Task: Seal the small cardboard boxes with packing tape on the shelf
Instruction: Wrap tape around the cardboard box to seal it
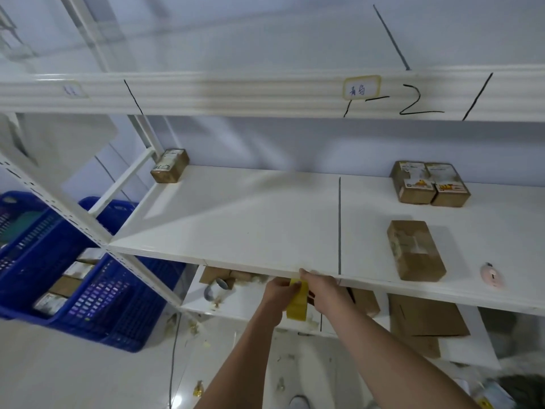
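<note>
The white shelf (pixel 236 214) is carrying four small cardboard boxes (pixel 415 249). A pink object (pixel 492 274) is lying near its front edge.

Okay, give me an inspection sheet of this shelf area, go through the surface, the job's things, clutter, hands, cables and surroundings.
Surface: white shelf board with a dark dividing line, mostly bare.
Job's things: one box at back left; box pair at back right; single box nearer the front; yellow tape roll below the shelf edge.
Clutter: pink object at front right; scraps on the lower shelf.
Hands: left hand and right hand both hold the tape roll.
Cables: thin cable on the floor.
Surroundings: blue crates with boxes at left; labelled upper rail.
</note>
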Motion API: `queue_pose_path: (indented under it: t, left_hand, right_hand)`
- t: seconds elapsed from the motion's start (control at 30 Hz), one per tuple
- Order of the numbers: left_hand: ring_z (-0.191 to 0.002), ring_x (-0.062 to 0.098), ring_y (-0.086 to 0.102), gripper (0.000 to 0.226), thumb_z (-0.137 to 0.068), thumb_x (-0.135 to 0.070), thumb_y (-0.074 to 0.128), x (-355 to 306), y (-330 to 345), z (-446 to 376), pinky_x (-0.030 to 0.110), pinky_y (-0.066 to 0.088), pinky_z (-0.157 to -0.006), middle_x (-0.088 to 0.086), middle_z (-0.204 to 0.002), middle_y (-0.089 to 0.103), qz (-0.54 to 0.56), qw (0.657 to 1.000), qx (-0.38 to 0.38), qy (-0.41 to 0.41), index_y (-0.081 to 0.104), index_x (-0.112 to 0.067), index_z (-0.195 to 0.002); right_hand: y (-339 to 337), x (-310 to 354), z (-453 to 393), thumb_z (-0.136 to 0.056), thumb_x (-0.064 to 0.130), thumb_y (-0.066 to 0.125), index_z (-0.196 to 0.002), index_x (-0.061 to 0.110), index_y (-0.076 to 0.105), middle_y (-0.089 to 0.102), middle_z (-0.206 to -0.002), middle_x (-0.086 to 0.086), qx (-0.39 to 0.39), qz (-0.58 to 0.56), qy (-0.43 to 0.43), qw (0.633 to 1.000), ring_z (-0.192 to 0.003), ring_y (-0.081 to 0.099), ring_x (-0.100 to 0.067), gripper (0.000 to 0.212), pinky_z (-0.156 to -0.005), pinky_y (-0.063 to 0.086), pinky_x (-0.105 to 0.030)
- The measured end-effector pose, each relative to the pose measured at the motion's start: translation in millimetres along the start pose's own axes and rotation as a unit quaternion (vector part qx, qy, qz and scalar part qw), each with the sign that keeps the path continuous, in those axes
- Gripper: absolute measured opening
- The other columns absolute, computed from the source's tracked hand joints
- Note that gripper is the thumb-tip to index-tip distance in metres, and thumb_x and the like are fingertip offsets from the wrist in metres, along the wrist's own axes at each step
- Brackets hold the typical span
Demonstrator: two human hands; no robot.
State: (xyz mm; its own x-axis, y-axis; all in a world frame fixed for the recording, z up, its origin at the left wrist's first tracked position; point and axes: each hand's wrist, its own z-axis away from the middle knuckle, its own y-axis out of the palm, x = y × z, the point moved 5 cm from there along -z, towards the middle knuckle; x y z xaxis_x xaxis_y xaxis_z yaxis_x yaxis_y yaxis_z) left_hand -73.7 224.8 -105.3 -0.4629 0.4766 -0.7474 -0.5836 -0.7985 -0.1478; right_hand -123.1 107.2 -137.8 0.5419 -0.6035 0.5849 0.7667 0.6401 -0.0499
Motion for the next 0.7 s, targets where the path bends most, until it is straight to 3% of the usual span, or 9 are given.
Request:
queue_pose_path:
  t: [0.1,0.2,0.27,0.37,0.5,0.6,0.7]
  left_hand:
    - [-0.067,0.010,0.060,0.017,-0.095,-0.021,0.066,-4.5,-3.6,0.5,0.017,0.043,-0.050,0.002,-0.083,0.067,0.001,1.000,0.000,-0.016,0.062,-0.020,-0.079]
    - [-0.061,0.013,0.052,0.018,-0.093,-0.028,0.069,-13.9,-15.9,2.8,0.020,0.036,-0.047,0.003,-0.075,0.059,-0.010,0.999,-0.010,-0.035,0.063,-0.011,-0.092]
    - [-0.063,0.018,0.049,0.030,-0.089,-0.033,0.071,-17.4,-24.1,2.0,0.023,0.033,-0.051,0.007,-0.078,0.057,-0.007,0.999,-0.007,-0.049,0.061,-0.007,-0.098]
    - [-0.077,0.023,0.051,0.029,-0.089,-0.036,0.069,-27.9,-34.9,4.2,0.030,0.037,-0.063,0.010,-0.089,0.059,-0.009,0.999,-0.005,-0.039,0.062,-0.009,-0.097]
    - [-0.095,0.025,0.063,0.036,-0.090,-0.036,0.066,-44.9,-41.2,4.6,0.034,0.051,-0.077,0.011,-0.108,0.066,-0.036,0.999,-0.003,0.013,0.067,-0.010,-0.114]
    - [-0.087,0.022,0.062,0.031,-0.091,-0.034,0.065,-58.1,-36.3,5.4,0.032,0.049,-0.071,0.009,-0.105,0.066,-0.073,0.996,0.009,0.052,0.069,-0.011,-0.112]
    - [-0.088,0.023,0.062,0.026,-0.093,-0.034,0.062,-70.9,-25.1,7.2,0.032,0.049,-0.071,0.008,-0.101,0.066,-0.124,0.989,0.016,0.080,0.070,-0.012,-0.106]
  right_hand:
    - [4.5,7.0,9.3,-0.080,0.023,0.084,-0.116,-0.001,0.063,0.068,-0.106,-0.013,-0.019,-0.032,0.017,0.999,-0.098,0.067,-0.031,0.048,-0.087,0.058,-0.042]
    - [5.7,22.1,14.4,-0.093,0.019,0.070,-0.126,-0.002,0.060,0.061,-0.111,-0.007,-0.045,-0.051,-0.003,0.998,-0.110,0.060,-0.021,0.040,-0.095,0.051,-0.029]
    - [10.4,31.6,18.4,-0.087,0.014,0.076,-0.122,-0.002,0.060,0.062,-0.118,-0.011,-0.030,-0.015,-0.006,0.999,-0.113,0.059,-0.027,0.042,-0.098,0.051,-0.033]
    - [15.1,40.9,23.8,-0.073,0.012,0.088,-0.111,-0.002,0.064,0.065,-0.111,-0.015,0.002,0.019,-0.030,0.999,-0.100,0.063,-0.032,0.047,-0.088,0.057,-0.039]
    - [6.4,47.8,33.1,-0.074,0.009,0.087,-0.102,-0.002,0.072,0.071,-0.098,-0.014,0.088,0.006,-0.014,0.996,-0.086,0.068,-0.028,0.034,-0.072,0.060,-0.035]
    - [-9.1,55.9,43.9,-0.080,0.005,0.081,-0.089,0.000,0.071,0.068,-0.085,-0.013,0.127,-0.008,-0.017,0.992,-0.073,0.062,-0.024,0.015,-0.062,0.055,-0.032]
    - [-31.2,64.6,51.9,-0.083,0.004,0.078,-0.090,-0.002,0.069,0.069,-0.083,-0.013,0.133,-0.025,-0.029,0.990,-0.072,0.061,-0.024,0.013,-0.061,0.057,-0.031]
